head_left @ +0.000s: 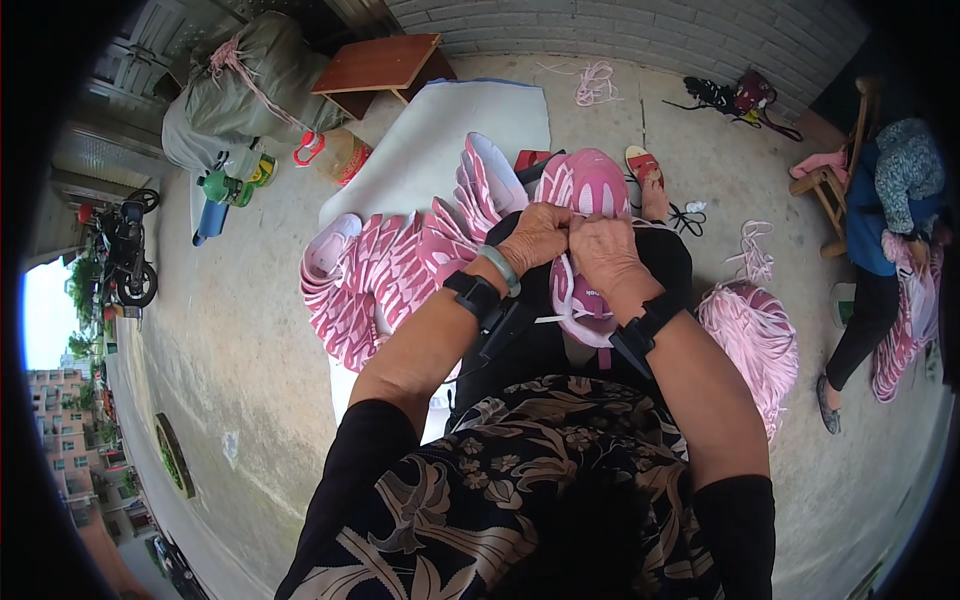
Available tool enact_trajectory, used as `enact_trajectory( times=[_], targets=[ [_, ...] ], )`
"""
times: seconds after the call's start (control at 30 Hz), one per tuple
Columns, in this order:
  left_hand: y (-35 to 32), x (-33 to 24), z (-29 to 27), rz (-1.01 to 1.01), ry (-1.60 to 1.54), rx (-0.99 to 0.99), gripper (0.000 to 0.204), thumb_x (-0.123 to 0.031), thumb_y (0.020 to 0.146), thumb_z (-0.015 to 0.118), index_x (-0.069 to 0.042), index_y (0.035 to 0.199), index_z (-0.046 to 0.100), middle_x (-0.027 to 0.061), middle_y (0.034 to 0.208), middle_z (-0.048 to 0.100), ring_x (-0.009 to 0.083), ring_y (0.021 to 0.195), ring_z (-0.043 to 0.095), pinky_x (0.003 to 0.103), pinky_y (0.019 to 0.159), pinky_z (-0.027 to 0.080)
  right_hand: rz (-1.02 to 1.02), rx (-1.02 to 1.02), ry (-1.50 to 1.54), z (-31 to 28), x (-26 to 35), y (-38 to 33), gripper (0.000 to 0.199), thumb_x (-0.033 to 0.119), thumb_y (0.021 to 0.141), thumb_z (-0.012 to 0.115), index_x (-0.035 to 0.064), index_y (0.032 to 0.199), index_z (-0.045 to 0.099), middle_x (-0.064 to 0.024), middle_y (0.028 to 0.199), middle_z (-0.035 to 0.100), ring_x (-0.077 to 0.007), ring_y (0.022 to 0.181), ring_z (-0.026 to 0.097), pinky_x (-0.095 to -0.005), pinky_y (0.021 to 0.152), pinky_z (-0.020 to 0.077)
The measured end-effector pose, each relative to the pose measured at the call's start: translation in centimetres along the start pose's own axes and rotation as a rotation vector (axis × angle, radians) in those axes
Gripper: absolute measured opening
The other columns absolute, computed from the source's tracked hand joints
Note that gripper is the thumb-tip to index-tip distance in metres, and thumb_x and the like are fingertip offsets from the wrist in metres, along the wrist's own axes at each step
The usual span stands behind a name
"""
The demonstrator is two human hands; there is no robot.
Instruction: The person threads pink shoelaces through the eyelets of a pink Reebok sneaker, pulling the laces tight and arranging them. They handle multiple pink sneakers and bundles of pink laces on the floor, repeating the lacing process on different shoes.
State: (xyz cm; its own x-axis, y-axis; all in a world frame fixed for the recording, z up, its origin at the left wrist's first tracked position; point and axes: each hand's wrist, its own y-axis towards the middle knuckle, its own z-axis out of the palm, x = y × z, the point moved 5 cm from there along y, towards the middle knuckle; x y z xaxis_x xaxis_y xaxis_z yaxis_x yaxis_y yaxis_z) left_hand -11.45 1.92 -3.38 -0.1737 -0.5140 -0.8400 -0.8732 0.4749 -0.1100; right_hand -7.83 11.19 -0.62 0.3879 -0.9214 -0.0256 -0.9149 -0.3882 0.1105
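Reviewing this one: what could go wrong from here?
Possible risks:
1. The pink-and-white shoe upper sits over the person's lap, with the left hand and right hand at its middle; it might slide if both let go.
2. The curved row of nested pink-and-white shoe uppers lies close to the left forearm; a bump could disorder it.
3. The heaped pale-pink laces beside the right forearm could tangle.

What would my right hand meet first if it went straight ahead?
Your right hand would probably meet the toe of the pink shoe first, though depth is hard to judge.
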Motion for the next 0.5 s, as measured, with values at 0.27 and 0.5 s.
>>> enact_trajectory(
  times=[0.27, 0.5],
  targets=[
    [-1.9, -0.6, 0.1, 0.020, 0.162, -0.251, 0.030, -0.006, 0.071, 0.064, -0.002, 0.094, 0.045, 0.0169, 0.074, 0.062, 0.0305, 0.074, 0.064, 0.035, 0.067, 0.050, 0.189, -0.298, 0.377, -4.5, -5.5, -11.0, 0.018, 0.014, 0.076, 0.057, 0.0058, 0.063, 0.048, -0.0129, 0.064, 0.055, -0.0319, 0.062, 0.054, -0.0396, 0.065, 0.0385],
    [-1.5, -1.1, 1.3, 0.097, 0.136, -0.270, 0.041, -0.008, 0.072, 0.062, -0.005, 0.104, 0.037, 0.0178, 0.069, 0.061, 0.0369, 0.070, 0.061, 0.042, 0.063, 0.050, 1.047, 0.072, 0.083, 13.0, -26.5, -51.9, 0.033, 0.029, 0.081, 0.051, -0.0013, 0.067, 0.052, -0.0215, 0.060, 0.055, -0.0319, 0.051, 0.055, -0.0398, 0.049, 0.0427]
  ],
)
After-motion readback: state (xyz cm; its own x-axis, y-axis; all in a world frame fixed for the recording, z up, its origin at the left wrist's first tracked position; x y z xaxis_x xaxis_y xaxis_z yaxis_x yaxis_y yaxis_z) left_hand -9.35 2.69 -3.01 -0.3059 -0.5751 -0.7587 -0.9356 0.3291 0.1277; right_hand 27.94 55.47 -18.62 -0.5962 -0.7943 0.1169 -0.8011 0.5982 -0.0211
